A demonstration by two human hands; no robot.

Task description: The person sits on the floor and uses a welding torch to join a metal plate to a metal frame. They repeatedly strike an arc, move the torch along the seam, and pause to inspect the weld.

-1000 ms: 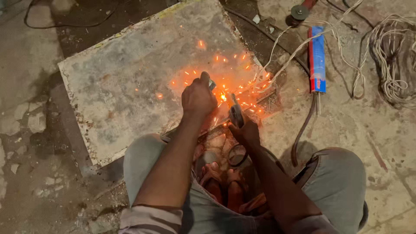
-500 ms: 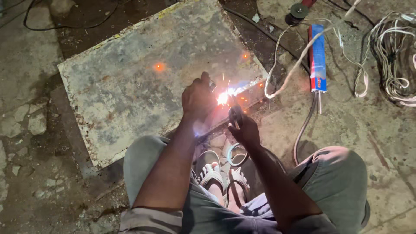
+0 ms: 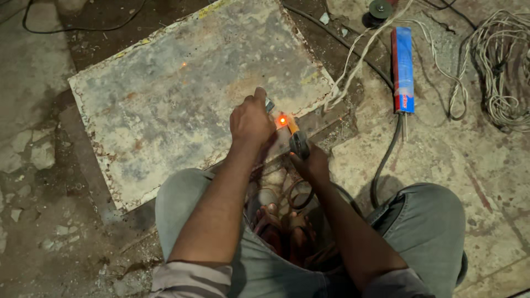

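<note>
I squat at the near edge of a worn, stained metal plate [image 3: 182, 99] lying on the floor. My left hand [image 3: 251, 118] is closed around a small grey metal piece [image 3: 269, 105], held down on the plate's near right part. My right hand [image 3: 312, 163] grips a welding electrode holder [image 3: 298, 142], its rod pointing up-left. A glowing orange spot [image 3: 282, 120] sits at the rod's tip, just right of my left hand. No arc or shower of sparks shows.
A blue and red electrode packet [image 3: 403, 69] lies to the right, with tangled pale wire [image 3: 497, 66] beyond it. A dark cable [image 3: 386, 160] curves past my right knee. My sandalled feet [image 3: 281, 221] are between my knees. The floor is cracked concrete [image 3: 33, 154].
The bright arc and flying sparks have died down to a single orange glow. Both hands stay in almost the same place by the plate's edge.
</note>
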